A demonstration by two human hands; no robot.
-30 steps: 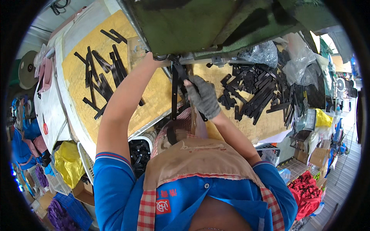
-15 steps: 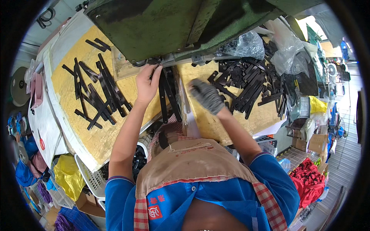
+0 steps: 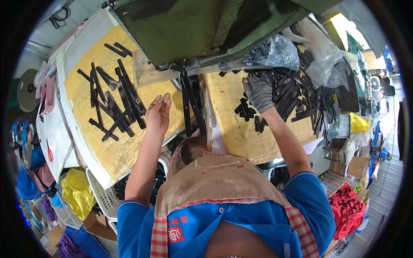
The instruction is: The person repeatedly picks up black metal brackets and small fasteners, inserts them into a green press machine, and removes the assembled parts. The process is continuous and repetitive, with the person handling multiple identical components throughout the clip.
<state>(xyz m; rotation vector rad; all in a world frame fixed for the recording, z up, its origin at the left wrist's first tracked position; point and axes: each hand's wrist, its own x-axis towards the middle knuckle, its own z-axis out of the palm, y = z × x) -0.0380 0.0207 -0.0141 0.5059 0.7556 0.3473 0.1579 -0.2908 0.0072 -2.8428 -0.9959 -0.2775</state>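
Observation:
My left hand (image 3: 158, 114), bare, is held palm up above the yellow worktop, its fingers loosely curled and apart from the thumb. No object shows in it. Just left of it lie several flat black strips (image 3: 114, 103) with small holes, scattered and overlapping. Between my hands, long black strips (image 3: 188, 103) hang at the edge of the green machine (image 3: 185, 26). My right hand (image 3: 259, 94), in a grey knitted glove, is at the left side of a heap of black strips and small black pieces (image 3: 286, 94). Its fingers are bent together, and the tips are hidden.
A clear bag of small parts (image 3: 282, 51) lies behind the heap, beside loose plastic sheeting (image 3: 327, 60). A transparent plate (image 3: 150, 71) is at the machine's left front. Below the worktop, a white basket (image 3: 101, 195) stands at left. Red cloth (image 3: 346, 210) is at right.
My left hand has come away from the machine's front edge, toward me. My right hand has moved right, from the bare worktop to the heap of black parts.

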